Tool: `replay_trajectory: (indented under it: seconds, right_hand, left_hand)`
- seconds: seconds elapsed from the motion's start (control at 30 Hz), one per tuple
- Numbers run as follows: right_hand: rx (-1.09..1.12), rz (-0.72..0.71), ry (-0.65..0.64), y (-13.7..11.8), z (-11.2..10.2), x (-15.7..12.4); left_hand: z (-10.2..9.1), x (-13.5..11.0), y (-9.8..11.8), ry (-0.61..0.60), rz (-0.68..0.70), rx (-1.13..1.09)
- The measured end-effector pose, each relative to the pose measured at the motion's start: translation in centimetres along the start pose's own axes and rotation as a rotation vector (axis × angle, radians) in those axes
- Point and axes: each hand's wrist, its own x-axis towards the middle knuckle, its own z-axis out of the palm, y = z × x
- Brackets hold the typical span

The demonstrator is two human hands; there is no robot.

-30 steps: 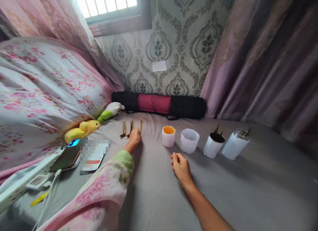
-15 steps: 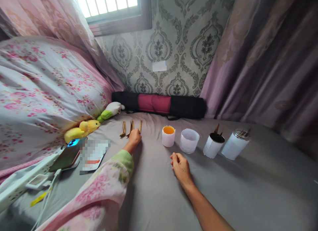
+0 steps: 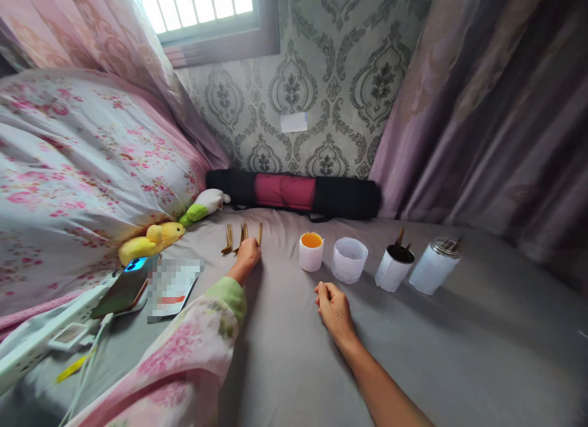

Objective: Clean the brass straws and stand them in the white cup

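Note:
My left hand (image 3: 248,253) is closed at the near end of a slim gold-coloured utensil (image 3: 260,232), whose thin end sticks up past my fingers. More slim gold-coloured utensils (image 3: 228,238) lie to the left in small groups; my hand hides part of the nearer group. My right hand (image 3: 334,309) rests on the grey sheet with its fingers curled in, and nothing shows in it. Beyond it are a white-wrapped cup with an orange inside (image 3: 311,253) and a translucent pale tub (image 3: 350,261).
Farther right stand a white-wrapped can with a dark inside (image 3: 394,270) and a jar with a metal rim (image 3: 434,269), both holding sticks. A phone (image 3: 124,287), a pouch (image 3: 174,289) and a power strip (image 3: 27,359) lie left. A black-and-red roll bag (image 3: 285,192) lies along the wall.

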Motion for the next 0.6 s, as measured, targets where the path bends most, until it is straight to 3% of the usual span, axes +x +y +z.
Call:
replay_trajectory:
  seconds: [0.6]
  right_hand:
    - [-0.002, -0.010, 0.011, 0.24, 0.12, 0.14]
  left_hand:
    - [-0.73, -0.24, 0.43, -0.014, -0.087, -0.080]
